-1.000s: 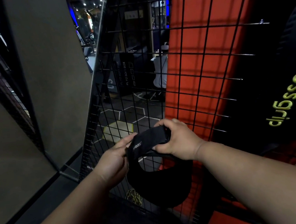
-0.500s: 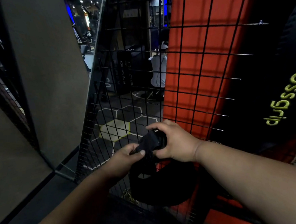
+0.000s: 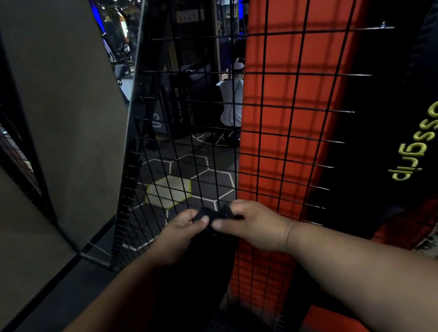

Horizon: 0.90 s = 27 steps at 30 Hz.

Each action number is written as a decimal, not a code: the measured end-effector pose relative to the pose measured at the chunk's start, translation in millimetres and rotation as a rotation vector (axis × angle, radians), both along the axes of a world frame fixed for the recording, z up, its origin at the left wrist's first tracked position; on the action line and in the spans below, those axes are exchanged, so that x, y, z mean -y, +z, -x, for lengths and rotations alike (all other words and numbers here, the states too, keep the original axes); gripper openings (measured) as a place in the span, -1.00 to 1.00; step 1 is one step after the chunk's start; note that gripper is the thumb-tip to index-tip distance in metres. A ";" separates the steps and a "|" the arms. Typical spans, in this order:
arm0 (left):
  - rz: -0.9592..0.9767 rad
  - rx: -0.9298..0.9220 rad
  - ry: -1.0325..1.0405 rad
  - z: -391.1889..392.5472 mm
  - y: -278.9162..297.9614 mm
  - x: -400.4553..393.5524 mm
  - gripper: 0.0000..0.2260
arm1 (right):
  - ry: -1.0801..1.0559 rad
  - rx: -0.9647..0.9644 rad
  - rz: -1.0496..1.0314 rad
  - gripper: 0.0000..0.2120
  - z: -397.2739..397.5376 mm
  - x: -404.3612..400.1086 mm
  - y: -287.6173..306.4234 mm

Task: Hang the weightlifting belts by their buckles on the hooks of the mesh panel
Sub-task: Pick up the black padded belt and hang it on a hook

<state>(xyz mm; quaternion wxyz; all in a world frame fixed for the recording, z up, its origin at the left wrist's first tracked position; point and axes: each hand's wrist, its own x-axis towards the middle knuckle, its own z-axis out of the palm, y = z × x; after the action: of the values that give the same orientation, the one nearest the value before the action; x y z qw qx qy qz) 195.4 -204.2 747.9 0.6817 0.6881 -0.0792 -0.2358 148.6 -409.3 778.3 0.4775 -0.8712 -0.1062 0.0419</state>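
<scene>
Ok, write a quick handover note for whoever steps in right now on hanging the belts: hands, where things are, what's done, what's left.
Left hand: pinches the top end of the black belt.
Right hand: grips the same end from the other side.
Belt: held low in front of the mesh panel, its body hanging down between the forearms. The buckle is too dark to make out.
Done: this belt is not on a hook yet. A black belt with yellow lettering sits at the panel's right; how it is attached is not visible.
Left: find a hook and hang the held belt by its buckle.
</scene>
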 end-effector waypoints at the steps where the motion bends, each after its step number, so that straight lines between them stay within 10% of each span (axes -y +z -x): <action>1: -0.022 0.015 0.000 -0.8 -1.2 -3.2 -0.89 | 0.009 -0.005 0.025 -0.87 -1.7 -1.4 -3.5; 13: -0.109 0.135 0.082 5.1 -15.6 -18.3 -0.36 | -0.014 -0.086 0.014 -0.86 -10.9 -18.0 -10.4; 21: -0.194 0.167 0.104 -0.3 -12.0 -20.6 -0.77 | -0.129 -0.050 -0.010 -0.86 -21.7 -13.7 -13.7; 27: -0.231 0.190 0.123 -2.0 -8.8 -17.5 -0.72 | -0.160 0.033 0.189 -0.86 -15.9 -13.6 -2.0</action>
<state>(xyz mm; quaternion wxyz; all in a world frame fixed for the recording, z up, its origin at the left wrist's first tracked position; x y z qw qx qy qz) 197.4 -186.7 739.2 0.6005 0.7848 -0.0732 -0.1349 164.5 -395.8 776.3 0.3931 -0.9186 -0.0397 -0.0009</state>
